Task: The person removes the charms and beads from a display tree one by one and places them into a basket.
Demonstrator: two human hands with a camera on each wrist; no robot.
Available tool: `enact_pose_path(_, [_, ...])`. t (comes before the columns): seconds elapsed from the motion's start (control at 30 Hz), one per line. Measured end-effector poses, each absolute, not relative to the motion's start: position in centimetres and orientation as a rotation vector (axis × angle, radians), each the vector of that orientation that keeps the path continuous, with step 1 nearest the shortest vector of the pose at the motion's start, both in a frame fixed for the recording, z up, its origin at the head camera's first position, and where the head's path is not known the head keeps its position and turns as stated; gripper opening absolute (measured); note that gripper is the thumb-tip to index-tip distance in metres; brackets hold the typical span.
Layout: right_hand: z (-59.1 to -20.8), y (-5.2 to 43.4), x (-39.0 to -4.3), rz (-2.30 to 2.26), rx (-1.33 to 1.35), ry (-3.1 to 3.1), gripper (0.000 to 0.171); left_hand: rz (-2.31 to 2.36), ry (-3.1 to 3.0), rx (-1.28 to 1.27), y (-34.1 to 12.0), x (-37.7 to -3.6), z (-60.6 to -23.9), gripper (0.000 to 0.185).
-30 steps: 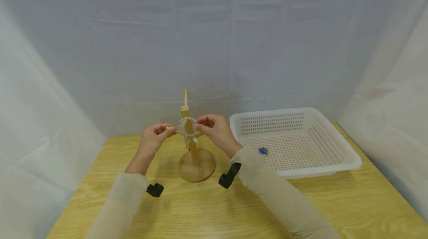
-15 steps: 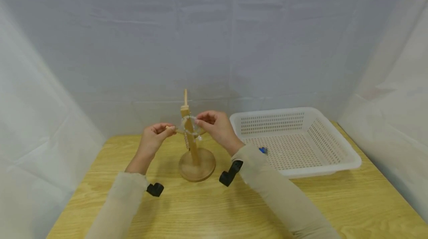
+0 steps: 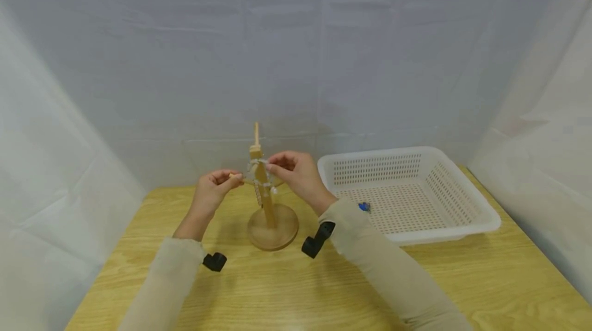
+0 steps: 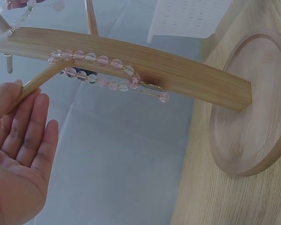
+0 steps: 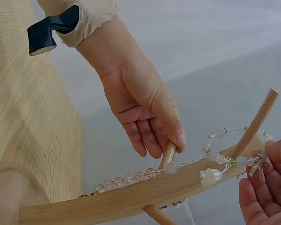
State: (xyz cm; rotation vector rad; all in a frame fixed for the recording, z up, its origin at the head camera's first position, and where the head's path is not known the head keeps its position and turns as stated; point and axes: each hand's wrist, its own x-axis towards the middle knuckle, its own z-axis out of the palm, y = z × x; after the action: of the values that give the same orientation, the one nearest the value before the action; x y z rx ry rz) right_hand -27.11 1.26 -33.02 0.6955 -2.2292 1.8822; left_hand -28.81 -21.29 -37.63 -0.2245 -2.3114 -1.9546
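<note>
My left hand (image 3: pixel 214 189) pinches the tip of a peg (image 4: pixel 42 79) on a wooden stand (image 3: pixel 268 213). A bracelet of pink and clear beads (image 4: pixel 103 59) hangs on that peg against the post. With thumb and fingers, my right hand (image 5: pixel 274 185) pinches a pale beaded bracelet (image 5: pixel 220 158) with a white flower charm (image 5: pixel 210 177) and a small bow. Its loop lies around another peg (image 5: pixel 255 123) higher on the post, as the right wrist view shows. In the head view this bracelet is small and pale in front of the post.
A white perforated basket (image 3: pixel 444 231) stands to the right on the wooden table (image 3: pixel 273 290). Inside lies a small blue item (image 3: pixel 364 207), too small to identify. The stand's round base (image 3: pixel 282 238) rests between my arms. Pale sheeting (image 3: pixel 296 63) hangs behind.
My right hand has risen slightly, shifting right and then a little back left, with the pale bracelet moving along. The left hand has stayed in place on its peg.
</note>
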Motion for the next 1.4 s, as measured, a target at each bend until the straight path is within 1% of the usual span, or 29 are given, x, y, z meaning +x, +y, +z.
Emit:
enact_pose_path(0.3, [-32.6,1.3,-26.8,1.930,0.725,-2.212,0.015,-1.969,-2.295,-0.244,-21.3,-28.8,-37.6,0.015])
enact_pose_path(0.53, [-32.1,1.6,-26.6,1.968,0.739,-2.199,0.017,-1.957,-2.295,-0.236,-21.3,-28.8,-37.6,0.016])
enact_pose_path(0.87, [-31.8,1.4,-26.4,1.964,0.756,-2.170,0.014,-1.966,-2.297,-0.229,-21.2,-28.7,-37.5,0.010])
enact_pose_path(1.07, [-31.6,1.4,-26.1,1.960,0.803,-2.156,0.016,-1.956,-2.304,-0.226,-21.3,-28.7,-37.5,0.012])
enact_pose_path(1.27, [-31.4,1.6,-25.6,1.987,0.825,-2.134,0.017,-1.968,-2.293,-0.226,-21.3,-28.7,-37.5,0.008])
enact_pose_path(1.4, [-31.3,1.7,-25.3,1.983,0.828,-2.143,0.018,-1.976,-2.290,-0.218,-21.2,-28.7,-37.6,0.009])
